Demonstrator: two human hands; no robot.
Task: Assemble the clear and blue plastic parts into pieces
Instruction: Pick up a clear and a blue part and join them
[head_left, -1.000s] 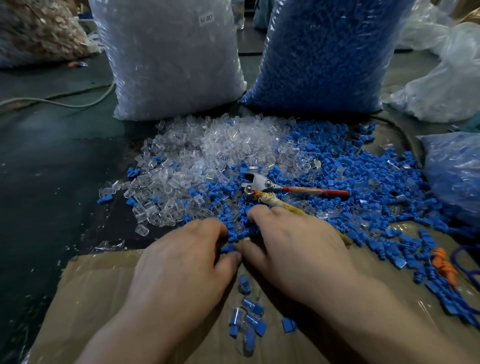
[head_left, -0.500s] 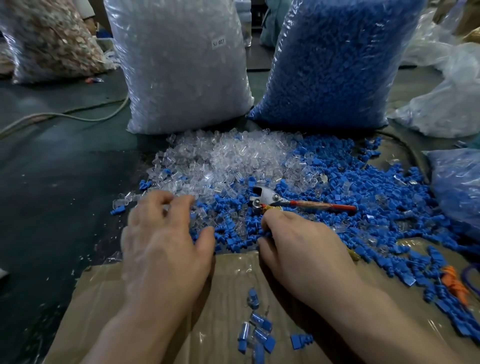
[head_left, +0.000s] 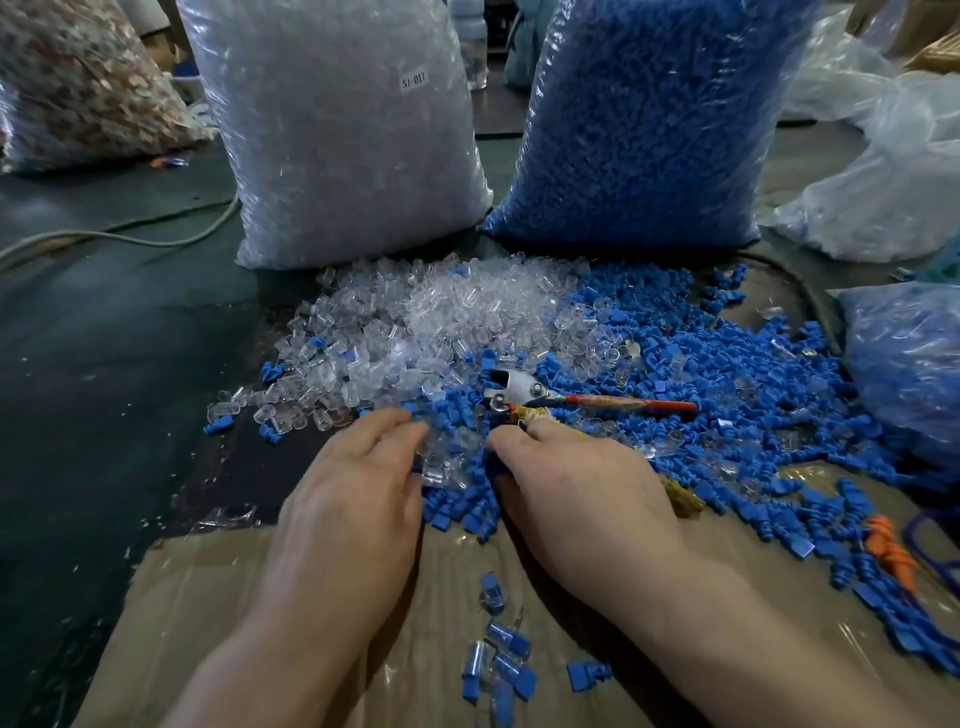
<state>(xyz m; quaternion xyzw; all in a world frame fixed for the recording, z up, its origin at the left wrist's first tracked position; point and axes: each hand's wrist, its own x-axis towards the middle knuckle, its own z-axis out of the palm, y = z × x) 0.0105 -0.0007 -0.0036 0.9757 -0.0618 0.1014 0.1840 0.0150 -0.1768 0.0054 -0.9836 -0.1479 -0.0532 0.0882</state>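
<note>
The clear bag (head_left: 337, 130) stands at upper left-centre. Below it, mid-frame, the clear parts (head_left: 415, 322) lie spilled in a heap that meets the blue parts (head_left: 701, 364) to its right.

The left hand (head_left: 353, 499) sits back-up at lower centre-left, its fingers bent down into the seam where the two heaps mix. A clear part shows just beside the thumb, but the fingertips are buried, so I cannot tell whether anything is pinched. The step looks like picking one part of each colour. This hand would do best to take a single clear part from the loose near edge rather than dig. It should then turn the part's open end toward the other hand.

On the cardboard (head_left: 208, 623) at bottom centre lie a few joined pieces (head_left: 501, 654), with one loose blue part just right of them. Judging by the heaps, most of the work remains.

The right hand (head_left: 576, 493), right of centre, is also back-up, with its fingers curled under among the blue parts. Its tips are hidden, so I cannot tell what it grasps. It should lift one blue part by what looks like its flat tab, leaving the ribbed stem free to push straight into the clear part. The cutters (head_left: 582, 400) lie just beyond its fingertips, perhaps touching, and are best avoided. The blue bag (head_left: 649, 119) stands at upper right-centre.
</note>
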